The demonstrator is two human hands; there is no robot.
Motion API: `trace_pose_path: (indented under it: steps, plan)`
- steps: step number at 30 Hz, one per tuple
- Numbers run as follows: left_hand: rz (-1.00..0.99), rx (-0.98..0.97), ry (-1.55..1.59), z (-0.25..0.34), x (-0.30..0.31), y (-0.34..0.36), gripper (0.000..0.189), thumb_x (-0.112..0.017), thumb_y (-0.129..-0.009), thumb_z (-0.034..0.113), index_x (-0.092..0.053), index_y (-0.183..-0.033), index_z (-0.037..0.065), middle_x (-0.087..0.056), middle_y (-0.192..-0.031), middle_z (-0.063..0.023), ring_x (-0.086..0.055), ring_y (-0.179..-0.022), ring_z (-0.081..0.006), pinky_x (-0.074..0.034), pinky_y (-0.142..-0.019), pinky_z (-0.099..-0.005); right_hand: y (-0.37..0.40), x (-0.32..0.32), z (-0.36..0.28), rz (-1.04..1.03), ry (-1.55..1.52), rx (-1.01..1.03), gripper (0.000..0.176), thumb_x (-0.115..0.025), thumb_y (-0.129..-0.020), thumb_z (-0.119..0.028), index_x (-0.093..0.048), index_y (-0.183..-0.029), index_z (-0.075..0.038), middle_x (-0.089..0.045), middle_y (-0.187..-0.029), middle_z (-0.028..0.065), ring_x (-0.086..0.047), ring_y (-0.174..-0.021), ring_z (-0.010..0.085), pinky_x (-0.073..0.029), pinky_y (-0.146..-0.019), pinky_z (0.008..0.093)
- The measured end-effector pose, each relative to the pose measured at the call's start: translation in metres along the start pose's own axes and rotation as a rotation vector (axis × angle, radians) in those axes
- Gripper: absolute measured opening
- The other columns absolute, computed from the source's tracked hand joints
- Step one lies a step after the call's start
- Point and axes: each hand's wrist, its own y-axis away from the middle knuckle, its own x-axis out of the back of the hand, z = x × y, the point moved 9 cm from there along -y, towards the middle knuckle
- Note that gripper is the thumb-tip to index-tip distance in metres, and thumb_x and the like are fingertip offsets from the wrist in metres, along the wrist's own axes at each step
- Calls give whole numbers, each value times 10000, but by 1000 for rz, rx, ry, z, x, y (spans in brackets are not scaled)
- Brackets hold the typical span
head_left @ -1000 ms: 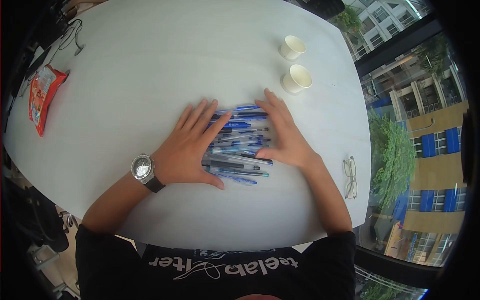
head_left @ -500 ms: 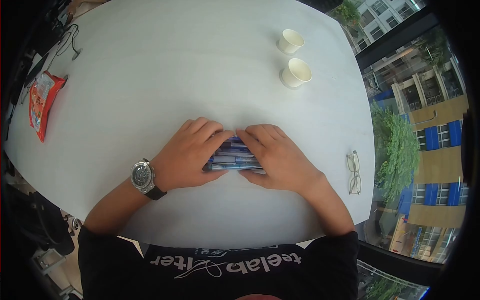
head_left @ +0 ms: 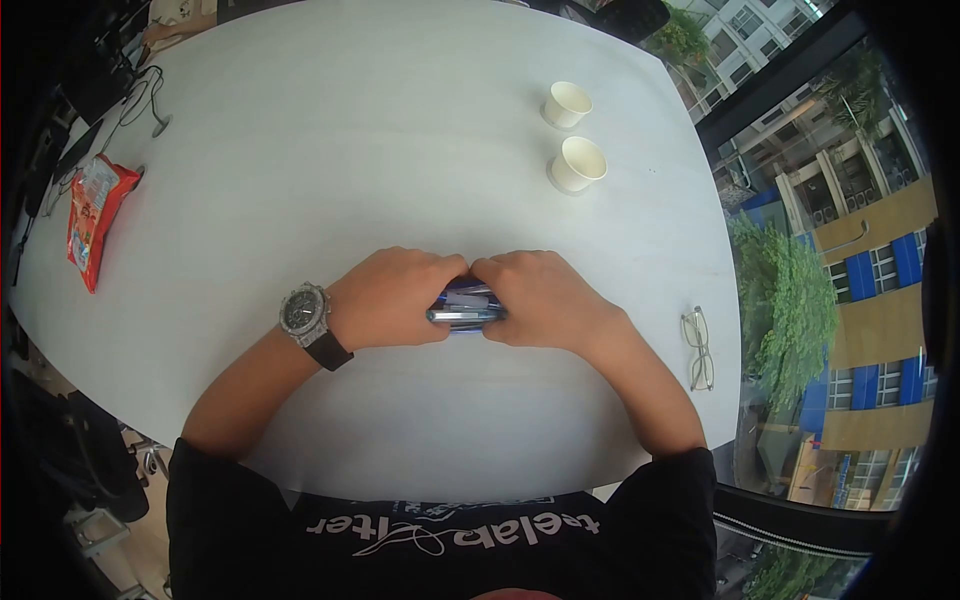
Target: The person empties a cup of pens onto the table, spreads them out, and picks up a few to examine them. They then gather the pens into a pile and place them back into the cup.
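A bundle of several pens point(head_left: 467, 308), bluish and clear, lies crosswise between my two hands over the white table point(head_left: 380, 190). My left hand point(head_left: 398, 297), with a watch point(head_left: 305, 312) on its wrist, is closed around the left ends of the pens. Around their right ends my right hand point(head_left: 540, 298) is wrapped. Both thumbs and index fingers come close together at the far side of the bundle. The pens' ends are hidden inside my palms.
Two white paper cups point(head_left: 578, 165) stand at the far right of the table. A pair of glasses point(head_left: 698, 348) lies near the right edge. At the left is a red snack packet point(head_left: 98, 215), with cables point(head_left: 150, 100) beyond it. Another person's hand point(head_left: 165, 32) shows top left.
My hands have drawn closer together and wrapped tighter, and the pens now form a narrower, more compact bundle. The view has shifted slightly.
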Motion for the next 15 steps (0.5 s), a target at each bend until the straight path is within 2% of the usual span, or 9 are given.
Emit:
trace_pose_path:
  steps: [2, 5, 8, 9, 11, 12, 13, 14, 15]
  plan:
    - [-11, -11, -20, 0, 3, -1, 393, -787, -781, 141, -691, -1146, 29, -765, -966, -140, -732, -861, -348, -583, -778, -430, 1, 3, -2, -19, -46, 51, 334, -786, -725, -122, -677, -1010, 14, -742, -859, 178, -724, -806, 375, -584, -756, 465]
    - [-21, -57, 7, 2, 11, -3, 357, -769, -822, 137, -697, -1156, 33, -763, -960, -128, -727, -848, -353, -583, -776, -432, -1, 6, 4, -81, -52, 25, 304, -779, -749, -107, -673, -1004, 18, -742, -844, 170, -722, -792, 381, -578, -746, 469]
    - [-61, -25, 9, 1, 14, -1, 340, -753, -857, 135, -702, -1180, 40, -762, -974, -130, -724, -886, -349, -580, -819, -445, -1, 17, 1, -83, -34, 44, 313, -799, -796, -147, -672, -1028, 20, -749, -884, 171, -724, -812, 382, -572, -749, 467]
    - [-22, -33, 5, -1, 17, 2, 386, -771, -867, 163, -695, -1222, 32, -760, -1032, -135, -713, -960, -347, -568, -873, -444, 1, 19, 2, -82, -34, 43, 313, -799, -796, -147, -672, -1028, 20, -749, -884, 171, -724, -812, 382, -572, -749, 467]
    - [16, -42, 2, -8, 19, 10, 434, -790, -876, 191, -687, -1263, 25, -758, -1090, -141, -702, -1034, -344, -556, -927, -442, 7, 23, 7, -58, -109, 3, 542, -845, -819, -236, -671, -1271, 6, -743, -1154, 213, -711, -1059, 393, -555, -928, 460]
    - [36, -79, 19, -10, 20, 15, 600, -833, -861, 276, -632, -1364, 19, -707, -1238, -169, -650, -1164, -358, -517, -1016, -452, 12, 22, 10, -58, -110, 3, 542, -845, -819, -236, -671, -1271, 6, -743, -1154, 213, -711, -1059, 393, -555, -928, 460]
    - [57, -114, 37, -12, 21, 21, 770, -876, -846, 361, -577, -1465, 13, -657, -1386, -196, -598, -1294, -371, -479, -1104, -461, 17, 24, 10, -9, -113, 44, 696, -863, -813, -340, -618, -1360, 14, -697, -1266, 230, -662, -1179, 412, -521, -1018, 470]
    - [55, -112, 38, -15, 19, 28, 770, -876, -846, 361, -577, -1465, 13, -657, -1386, -196, -598, -1294, -371, -479, -1104, -461, 23, 25, 9, 38, -117, 85, 853, -881, -808, -444, -565, -1450, 22, -651, -1378, 247, -613, -1298, 430, -487, -1108, 479]
    - [63, -132, -5, -15, 16, 37, 991, -892, -794, 490, -469, -1546, 4, -537, -1509, -227, -494, -1404, -407, -402, -1179, -504, 28, 21, 10, 36, -119, 85, 853, -881, -808, -444, -565, -1450, 22, -651, -1378, 247, -613, -1298, 430, -487, -1108, 479]
